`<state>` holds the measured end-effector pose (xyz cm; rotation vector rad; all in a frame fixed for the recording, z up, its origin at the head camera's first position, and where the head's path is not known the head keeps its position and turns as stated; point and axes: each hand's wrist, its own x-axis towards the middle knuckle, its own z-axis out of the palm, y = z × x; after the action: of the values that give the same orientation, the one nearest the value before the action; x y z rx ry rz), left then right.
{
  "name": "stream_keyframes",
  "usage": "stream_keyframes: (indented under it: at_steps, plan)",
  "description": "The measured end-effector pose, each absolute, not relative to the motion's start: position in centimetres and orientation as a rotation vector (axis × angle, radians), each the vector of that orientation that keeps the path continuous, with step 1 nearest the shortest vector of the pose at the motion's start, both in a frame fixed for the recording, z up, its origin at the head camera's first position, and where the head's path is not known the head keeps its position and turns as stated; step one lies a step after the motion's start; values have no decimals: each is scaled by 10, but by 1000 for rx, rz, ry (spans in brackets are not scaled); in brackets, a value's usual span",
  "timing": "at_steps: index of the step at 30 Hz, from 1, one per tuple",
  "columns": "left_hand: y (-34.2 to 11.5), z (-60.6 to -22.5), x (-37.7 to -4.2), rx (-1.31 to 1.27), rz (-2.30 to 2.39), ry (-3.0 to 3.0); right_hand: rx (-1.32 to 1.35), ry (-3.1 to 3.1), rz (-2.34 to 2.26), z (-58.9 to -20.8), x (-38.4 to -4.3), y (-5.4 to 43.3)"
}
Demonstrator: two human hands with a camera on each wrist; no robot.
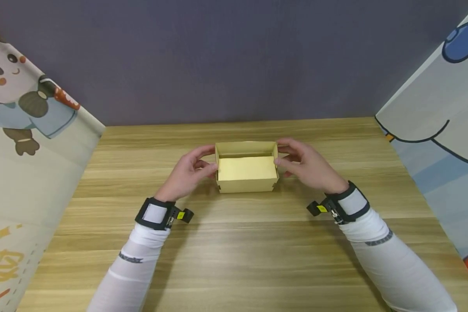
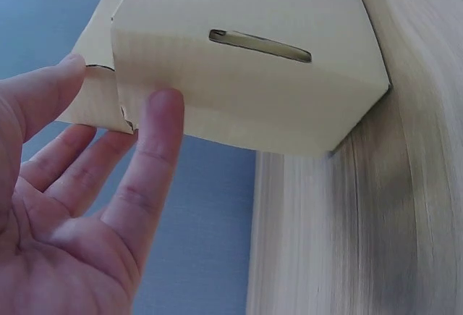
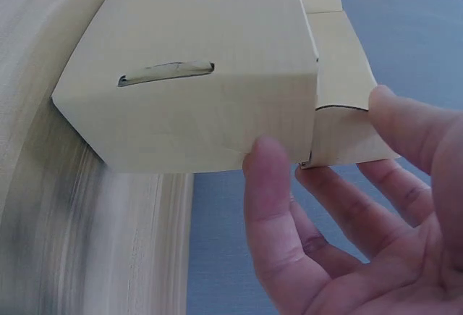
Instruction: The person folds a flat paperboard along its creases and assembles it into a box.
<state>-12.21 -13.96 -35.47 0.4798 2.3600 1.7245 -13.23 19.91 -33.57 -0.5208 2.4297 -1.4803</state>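
A small pale-yellow cardboard box (image 1: 245,186) stands on the wooden table, with a flat panel (image 1: 247,168) lying across its inside and a higher back wall behind. My left hand (image 1: 183,175) holds its left end, and my right hand (image 1: 311,167) holds its right end. In the left wrist view the index fingertip (image 2: 166,105) presses the end wall near a narrow slot (image 2: 262,45), the thumb at the edge of a raised flap (image 2: 101,101). The right wrist view shows much the same grip, with a slot (image 3: 166,72) in that end wall.
The wooden table (image 1: 245,255) reaches back to a dark blue-grey wall (image 1: 238,60). Cartoon-printed panels rise along the left side (image 1: 31,173) and the right side (image 1: 433,117). Each wrist wears a black strap with a small camera.
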Motion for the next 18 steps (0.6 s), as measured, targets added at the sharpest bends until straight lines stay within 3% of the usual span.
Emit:
stream_keyframes:
  at_steps: [11,18]
  plan:
    - [-139,-355,-120,506,1616,2453,-529,2473,-1485,-342,-131,200]
    - [-132,-343,-115,342,1749,2367,-465,2447,-1533,-338,-128,200]
